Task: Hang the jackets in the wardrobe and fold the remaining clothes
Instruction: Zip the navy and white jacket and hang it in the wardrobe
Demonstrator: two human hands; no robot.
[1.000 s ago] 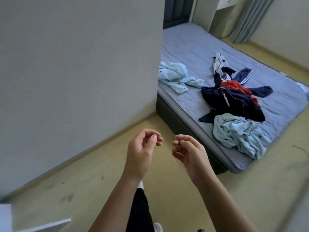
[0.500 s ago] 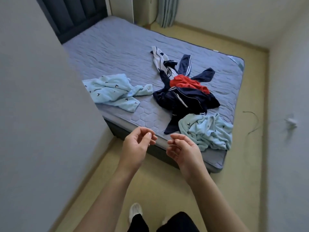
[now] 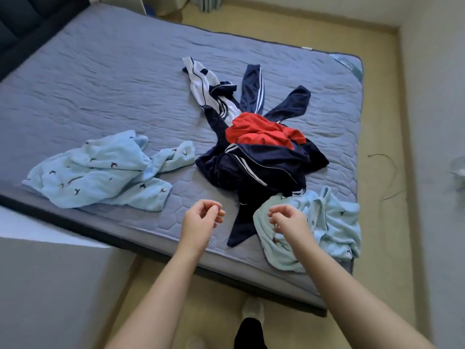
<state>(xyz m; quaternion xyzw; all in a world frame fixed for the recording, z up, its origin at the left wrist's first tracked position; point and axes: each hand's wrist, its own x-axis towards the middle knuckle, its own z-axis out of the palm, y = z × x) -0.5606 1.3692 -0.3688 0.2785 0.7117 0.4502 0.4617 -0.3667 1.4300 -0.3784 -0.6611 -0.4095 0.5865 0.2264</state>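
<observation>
A heap of clothes lies on the grey-blue bed (image 3: 100, 79). In the heap are a navy jacket with white stripes (image 3: 261, 167), a red garment (image 3: 261, 132) on top of it and a white-and-navy jacket (image 3: 203, 84) behind. A light blue patterned garment (image 3: 100, 170) is spread at the left, and another light blue one (image 3: 334, 222) is bunched at the bed's near right corner. My left hand (image 3: 198, 222) hovers over the near edge, fingers loosely curled, holding nothing. My right hand (image 3: 289, 222) hangs just above the bunched blue garment, also empty.
A grey wall corner (image 3: 50, 285) juts in at the lower left. Tan floor (image 3: 377, 79) runs along the bed's right side, with a thin cord (image 3: 392, 177) lying on it. A dark headboard (image 3: 22, 26) is at the top left. My shoe (image 3: 253, 308) shows below the bed.
The view has swung from the wall toward the bed and come closer. Both hands, empty throughout, have moved from over the floor to over the bed's near edge.
</observation>
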